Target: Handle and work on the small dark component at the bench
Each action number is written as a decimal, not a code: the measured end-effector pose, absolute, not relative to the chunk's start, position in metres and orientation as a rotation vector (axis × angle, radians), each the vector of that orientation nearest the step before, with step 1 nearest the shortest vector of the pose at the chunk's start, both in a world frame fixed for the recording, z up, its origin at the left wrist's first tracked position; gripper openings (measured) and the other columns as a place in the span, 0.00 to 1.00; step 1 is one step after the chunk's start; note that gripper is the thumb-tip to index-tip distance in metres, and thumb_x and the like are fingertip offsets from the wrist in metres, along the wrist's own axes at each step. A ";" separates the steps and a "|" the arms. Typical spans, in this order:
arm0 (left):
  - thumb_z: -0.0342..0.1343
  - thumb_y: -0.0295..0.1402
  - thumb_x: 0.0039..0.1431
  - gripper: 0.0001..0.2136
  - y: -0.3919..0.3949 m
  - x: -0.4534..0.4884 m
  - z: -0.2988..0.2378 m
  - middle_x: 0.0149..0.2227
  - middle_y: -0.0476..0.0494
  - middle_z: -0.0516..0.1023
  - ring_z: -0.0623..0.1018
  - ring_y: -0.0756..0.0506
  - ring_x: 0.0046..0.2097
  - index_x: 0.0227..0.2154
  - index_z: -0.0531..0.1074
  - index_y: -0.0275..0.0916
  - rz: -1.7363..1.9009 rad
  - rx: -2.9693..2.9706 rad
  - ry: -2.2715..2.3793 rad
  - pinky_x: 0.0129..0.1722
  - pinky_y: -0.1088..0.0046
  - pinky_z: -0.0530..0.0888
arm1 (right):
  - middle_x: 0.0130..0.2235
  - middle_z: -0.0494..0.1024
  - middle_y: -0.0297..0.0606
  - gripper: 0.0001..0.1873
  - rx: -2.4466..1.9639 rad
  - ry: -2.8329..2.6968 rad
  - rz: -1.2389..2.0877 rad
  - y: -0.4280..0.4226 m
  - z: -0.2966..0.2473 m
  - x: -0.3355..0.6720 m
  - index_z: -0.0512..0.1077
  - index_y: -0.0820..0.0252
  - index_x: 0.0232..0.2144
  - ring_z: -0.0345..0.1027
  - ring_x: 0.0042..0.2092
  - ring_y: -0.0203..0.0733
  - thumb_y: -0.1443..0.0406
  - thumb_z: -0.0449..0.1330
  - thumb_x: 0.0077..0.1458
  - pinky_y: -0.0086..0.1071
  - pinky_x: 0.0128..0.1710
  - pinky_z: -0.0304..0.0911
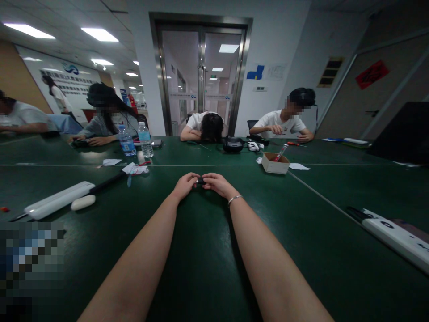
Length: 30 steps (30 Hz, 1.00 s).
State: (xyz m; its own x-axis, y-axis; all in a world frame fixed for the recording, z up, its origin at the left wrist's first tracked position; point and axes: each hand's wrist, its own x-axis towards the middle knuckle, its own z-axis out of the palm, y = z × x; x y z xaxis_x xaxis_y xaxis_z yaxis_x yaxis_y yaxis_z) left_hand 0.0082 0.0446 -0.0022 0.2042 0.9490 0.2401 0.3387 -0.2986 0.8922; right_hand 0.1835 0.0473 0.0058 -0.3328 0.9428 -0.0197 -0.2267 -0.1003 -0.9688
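Note:
My left hand (185,185) and my right hand (217,184) meet over the middle of the green table (201,250). Between their fingertips is a small black object (200,181), with a shiny, metal-looking bit at its left end. Fingers of both hands are closed on it, the left ones at the shiny end and the right ones at the dark end. It is too small and too far covered to tell its kind. A silvery bracelet (235,200) circles my right wrist.
A small open box (275,164) with a slim item leaning in it stands right of my hands. Left lie a long white device (60,200), a white oval case (83,202) and paper scraps. Two water bottles (126,142) stand farther back. Several people sit across the table.

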 end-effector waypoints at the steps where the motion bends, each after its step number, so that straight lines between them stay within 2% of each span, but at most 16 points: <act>1: 0.46 0.42 0.54 0.17 0.044 0.008 -0.002 0.22 0.50 0.69 0.67 0.50 0.25 0.39 0.72 0.37 1.077 1.778 1.216 0.25 0.76 0.63 | 0.29 0.75 0.38 0.07 -0.893 -1.229 1.601 0.047 0.006 0.183 0.69 0.67 0.34 0.72 0.25 0.32 0.76 0.59 0.51 0.22 0.26 0.70; 4: 0.43 0.44 0.55 0.18 0.042 0.009 -0.001 0.20 0.50 0.68 0.67 0.50 0.24 0.38 0.72 0.37 1.046 1.787 1.246 0.25 0.76 0.63 | 0.30 0.75 0.39 0.07 -0.890 -1.231 1.604 0.047 0.007 0.183 0.69 0.67 0.35 0.72 0.25 0.32 0.76 0.59 0.51 0.22 0.27 0.70; 9: 0.47 0.35 0.51 0.14 0.042 0.011 0.001 0.27 0.49 0.70 0.67 0.51 0.26 0.39 0.71 0.38 1.065 1.748 1.229 0.25 0.77 0.63 | 0.28 0.75 0.38 0.07 -0.891 -1.208 1.610 0.046 0.007 0.183 0.69 0.68 0.34 0.72 0.25 0.32 0.77 0.58 0.50 0.21 0.25 0.69; 14: 0.44 0.39 0.54 0.16 0.043 0.010 0.001 0.21 0.50 0.68 0.67 0.51 0.24 0.37 0.72 0.37 1.048 1.760 1.232 0.25 0.76 0.63 | 0.29 0.75 0.38 0.07 -0.887 -1.202 1.609 0.046 0.007 0.183 0.69 0.67 0.33 0.72 0.25 0.32 0.77 0.59 0.50 0.22 0.25 0.70; 19: 0.47 0.33 0.49 0.14 0.042 0.009 0.002 0.27 0.49 0.70 0.67 0.51 0.25 0.38 0.72 0.39 1.054 1.734 1.206 0.25 0.77 0.64 | 0.29 0.75 0.38 0.06 -0.879 -1.216 1.607 0.046 0.008 0.183 0.69 0.67 0.33 0.72 0.25 0.32 0.77 0.57 0.51 0.22 0.25 0.70; 26: 0.46 0.35 0.51 0.14 0.042 0.009 0.003 0.23 0.50 0.69 0.67 0.52 0.24 0.37 0.72 0.37 1.078 1.701 1.189 0.25 0.77 0.64 | 0.30 0.75 0.39 0.09 -0.885 -1.282 1.599 0.044 0.008 0.184 0.68 0.67 0.36 0.72 0.27 0.33 0.77 0.59 0.50 0.23 0.28 0.70; 28: 0.47 0.35 0.50 0.13 0.043 0.009 0.002 0.21 0.51 0.67 0.66 0.52 0.23 0.37 0.71 0.37 1.131 1.654 1.176 0.24 0.77 0.64 | 0.31 0.75 0.38 0.11 -0.901 -1.372 1.560 0.043 0.009 0.181 0.67 0.66 0.37 0.73 0.27 0.34 0.77 0.59 0.49 0.22 0.25 0.70; 30: 0.50 0.36 0.49 0.12 0.045 0.009 0.000 0.20 0.53 0.65 0.66 0.52 0.22 0.36 0.69 0.37 1.201 1.628 1.175 0.23 0.77 0.63 | 0.30 0.75 0.36 0.12 -0.956 -1.510 1.473 0.043 0.008 0.177 0.67 0.65 0.35 0.70 0.22 0.31 0.77 0.61 0.47 0.20 0.17 0.65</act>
State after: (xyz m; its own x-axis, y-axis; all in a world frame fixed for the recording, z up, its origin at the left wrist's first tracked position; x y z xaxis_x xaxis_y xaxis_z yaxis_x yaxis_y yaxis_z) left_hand 0.0093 0.0446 0.0000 0.1256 0.9614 0.2449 0.2233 -0.2679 0.9372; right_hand 0.1773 0.0429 0.0081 -0.3923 0.9190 0.0385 -0.0157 0.0352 -0.9993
